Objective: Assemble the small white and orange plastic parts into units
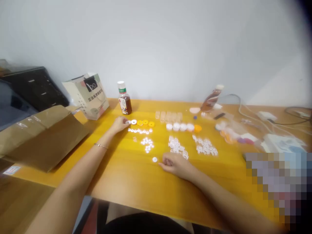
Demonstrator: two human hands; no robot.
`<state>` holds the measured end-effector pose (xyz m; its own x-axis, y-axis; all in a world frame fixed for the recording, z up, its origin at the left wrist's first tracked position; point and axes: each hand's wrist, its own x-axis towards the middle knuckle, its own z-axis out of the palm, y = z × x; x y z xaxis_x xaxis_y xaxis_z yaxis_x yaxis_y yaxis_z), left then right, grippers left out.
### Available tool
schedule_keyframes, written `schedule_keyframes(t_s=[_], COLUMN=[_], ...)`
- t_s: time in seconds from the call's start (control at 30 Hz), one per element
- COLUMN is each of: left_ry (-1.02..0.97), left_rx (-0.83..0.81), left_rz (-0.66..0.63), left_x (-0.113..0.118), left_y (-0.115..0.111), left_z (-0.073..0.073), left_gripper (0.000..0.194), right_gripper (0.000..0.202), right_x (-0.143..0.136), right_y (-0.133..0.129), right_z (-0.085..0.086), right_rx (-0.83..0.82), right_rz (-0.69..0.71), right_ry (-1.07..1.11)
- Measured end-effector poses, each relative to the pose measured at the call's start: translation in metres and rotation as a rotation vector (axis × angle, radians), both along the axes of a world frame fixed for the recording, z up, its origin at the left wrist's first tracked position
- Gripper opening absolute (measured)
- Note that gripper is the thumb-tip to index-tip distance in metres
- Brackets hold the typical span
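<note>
Wooden table (117,175), pale wall (156,48); rings (145,122) in row.

The left hand (119,124) touches a white ring (128,122) ending a row of white and yellow rings (145,122), near a brown drink bottle (125,104). The right hand (175,164), fingers curled, is just beside a white disc (154,159).

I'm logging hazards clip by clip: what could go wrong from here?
The left hand is at the left end of the row of white and yellow discs; a slip might knock them out of line. The green-banded bottle behind that hand could be tipped. The right hand is beside a lone white disc, which a stray finger could push away.
</note>
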<state>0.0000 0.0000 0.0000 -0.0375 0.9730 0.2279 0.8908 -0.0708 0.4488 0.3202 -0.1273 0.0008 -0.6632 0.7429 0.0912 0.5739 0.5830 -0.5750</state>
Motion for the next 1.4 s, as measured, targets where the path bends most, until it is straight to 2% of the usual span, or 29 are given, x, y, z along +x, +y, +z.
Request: schedule_keyframes(t_s=[0.2,0.33,0.4,0.43,0.5,0.53,0.63,0.8,1.0,1.17,1.4], left_ry=[-0.044,-0.085,-0.094,-0.095,-0.095,-0.077,-0.010,0.059,0.060,0.044,0.071], left_rx=[0.034,0.140,0.154,0.133,0.035,-0.008,-0.045,-0.039,-0.060,-0.057,-0.022], left_rz=[0.023,-0.001,-0.115,-0.231,-0.648,-0.780,-0.900,-0.913,-0.879,-0.869,-0.844], left_x=[0.003,0.023,0.042,0.053,0.075,0.085,0.106,0.112,0.109,0.110,0.115], left_y=[-0.006,-0.026,-0.047,-0.060,-0.087,-0.099,-0.123,-0.125,-0.125,-0.125,-0.129], left_z=[0.004,0.022,0.033,0.038,0.043,0.043,0.037,0.022,0.024,0.019,0.011], left_gripper=[0.029,0.039,0.036,0.032,0.031,0.032,0.027,0.022,0.028,0.013,0.011], right_gripper=[0.019,0.020,0.020,0.020,0.020,0.019,0.018,0.018,0.017,0.017,0.019], right_x=[0.000,0.001,0.001,0.001,0.002,0.002,0.002,0.002,0.002,0.002,0.001], right_y=[0.001,0.002,0.002,0.003,0.003,0.003,0.004,0.004,0.004,0.004,0.004], right_z=[-0.001,-0.001,-0.001,-0.001,-0.002,-0.003,-0.004,-0.004,-0.005,-0.004,-0.005], right_rx=[-0.012,-0.025,-0.037,-0.042,-0.052,-0.058,-0.071,-0.081,-0.083,-0.098,-0.096], right_rz=[-0.010,-0.006,-0.003,-0.002,0.000,0.001,0.006,0.006,0.002,-0.002,-0.020], right_ry=[0.008,0.022,0.032,0.040,0.060,0.068,0.078,0.080,0.082,0.085,0.097])
